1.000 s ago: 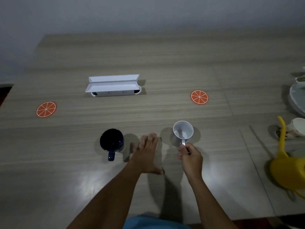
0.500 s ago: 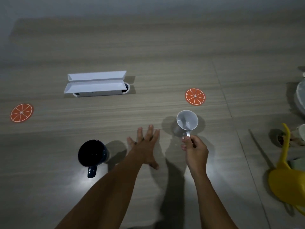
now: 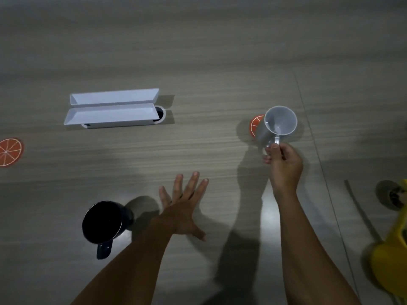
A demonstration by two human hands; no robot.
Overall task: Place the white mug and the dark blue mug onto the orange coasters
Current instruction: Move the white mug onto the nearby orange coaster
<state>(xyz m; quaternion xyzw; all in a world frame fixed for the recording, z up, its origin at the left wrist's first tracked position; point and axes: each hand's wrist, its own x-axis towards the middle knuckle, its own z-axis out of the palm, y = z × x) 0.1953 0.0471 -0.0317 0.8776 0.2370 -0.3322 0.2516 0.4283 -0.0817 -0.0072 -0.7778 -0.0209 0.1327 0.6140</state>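
Right hand (image 3: 284,164) pinches handle of white plastic mug (image 3: 278,125), held just beyond it, overlapping round orange-slice coaster (image 3: 255,126). Left hand (image 3: 182,208) flat, fingers spread, empty; glossy dark blue mug (image 3: 105,223) just left of it, upright on grey wood-grain table (image 3: 220,62). 2nd orange coaster (image 3: 10,151) far left.

No readable text, labels, brands or numbers anywhere.

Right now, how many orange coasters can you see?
2: one coaster at the table's far left edge, the other coaster partly hidden behind the white mug in the right hand.
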